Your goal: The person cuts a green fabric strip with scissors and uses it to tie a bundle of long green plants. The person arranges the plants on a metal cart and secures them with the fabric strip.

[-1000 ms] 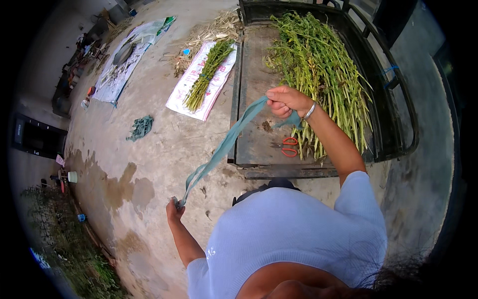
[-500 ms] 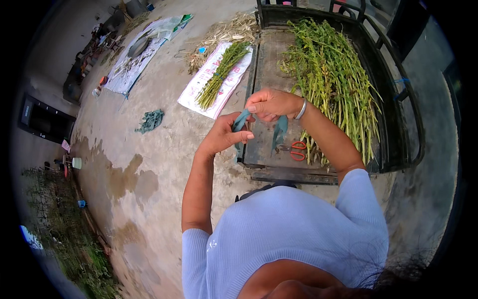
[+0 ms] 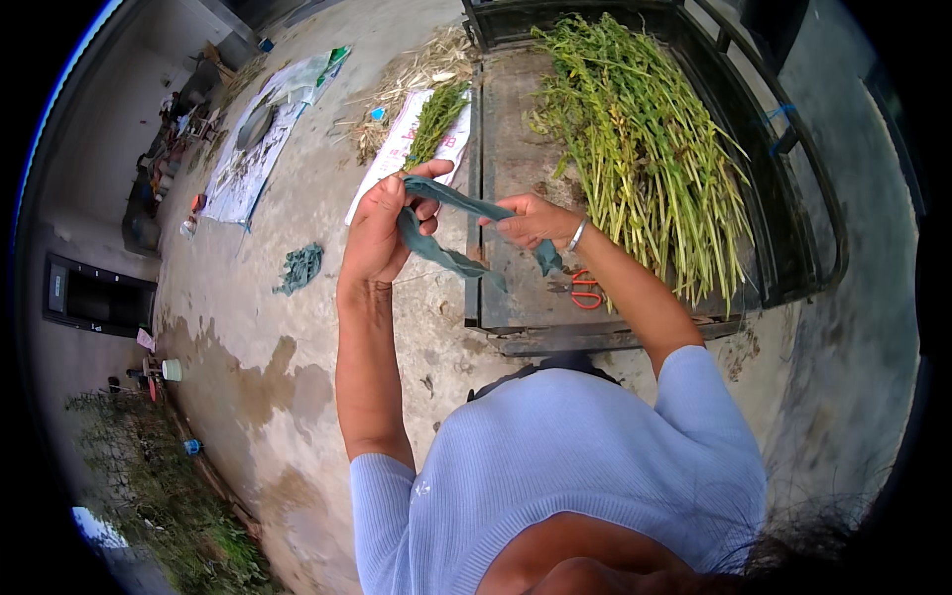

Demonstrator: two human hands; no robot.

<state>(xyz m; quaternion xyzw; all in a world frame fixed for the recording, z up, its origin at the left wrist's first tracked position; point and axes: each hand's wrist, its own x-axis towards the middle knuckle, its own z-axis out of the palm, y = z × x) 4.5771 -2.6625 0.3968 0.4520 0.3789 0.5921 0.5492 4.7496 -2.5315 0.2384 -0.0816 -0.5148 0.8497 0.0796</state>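
Note:
A strip of blue-green cloth (image 3: 451, 197) stretches between my hands, above the near left corner of a cart bed (image 3: 511, 109). My left hand (image 3: 382, 223) grips it near one end, and a loose tail hangs below. My right hand (image 3: 540, 220), with a silver bracelet on the wrist, pinches the strip farther right, its other end drooping past the fingers. Red-handled scissors (image 3: 585, 290) lie on the cart just below my right hand. Green leafy stalks (image 3: 645, 159) are heaped on the bed to the right. Behind my left hand, a smaller bundle of stalks (image 3: 436, 124) is partly hidden.
The small bundle rests on a white printed sack (image 3: 397, 149) beside dry husks (image 3: 421, 74). More blue-green strips (image 3: 299, 268) lie heaped on the concrete at left. A sheet with a round pan (image 3: 256, 127) is farther back. Black rails (image 3: 803, 149) edge the cart.
My hands have moved apart, the left one leftward, drawing the cloth strip out between them. The view has shifted, and my left hand now covers part of the small bundle.

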